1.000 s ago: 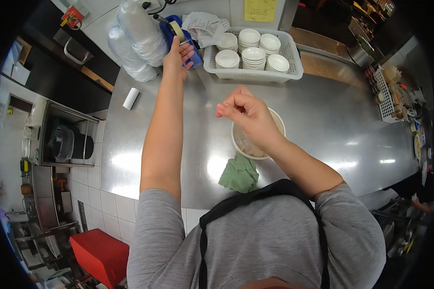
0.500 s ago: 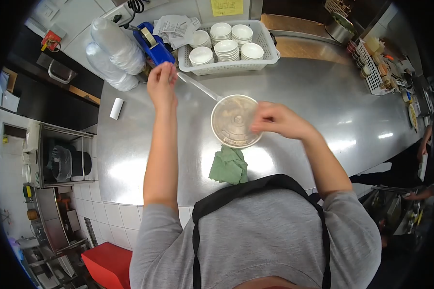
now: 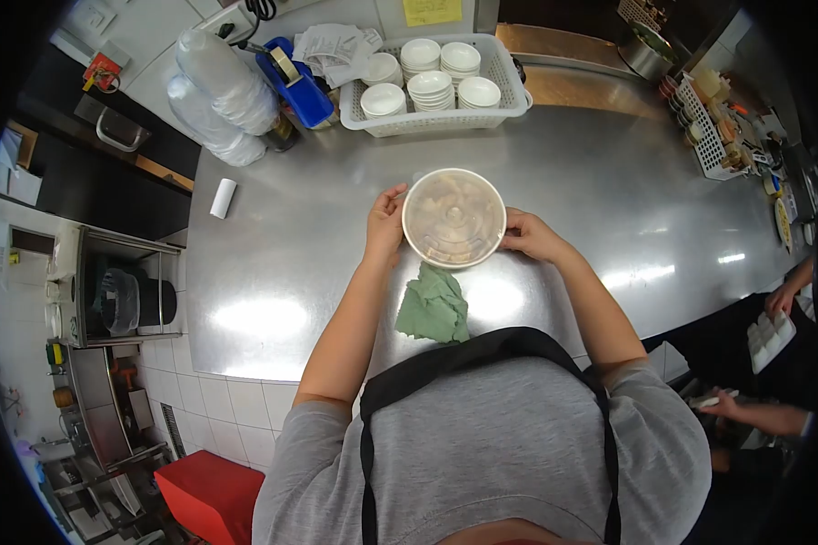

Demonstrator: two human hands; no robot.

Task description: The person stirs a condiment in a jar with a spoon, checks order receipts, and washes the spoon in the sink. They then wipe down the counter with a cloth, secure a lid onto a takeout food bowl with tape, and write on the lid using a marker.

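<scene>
A round takeaway bowl (image 3: 454, 216) with a clear plastic lid is between my hands, in front of me over the steel table. Pale chunks of food show faintly through the lid. My left hand (image 3: 387, 222) grips the bowl's left side, partly behind its rim. On the right side, my right hand (image 3: 531, 236) holds the bowl with its fingers at the rim. Some fingertips of both hands are hidden by the bowl. A crumpled green cloth (image 3: 433, 307) lies just below the bowl, close to my apron.
White dishes (image 3: 430, 86) stand stacked in a grey plastic basket (image 3: 427, 123) at the table's back. A blue tape dispenser (image 3: 297, 86), bagged clear containers (image 3: 223, 86) and a white roll (image 3: 224, 198) are at left. Another person's hand (image 3: 779, 300) holds a white tray at right.
My left hand has come down from the upper left to the bowl's left side, and the clear strip it held no longer shows. My right hand has moved off the lid to the bowl's right side.
</scene>
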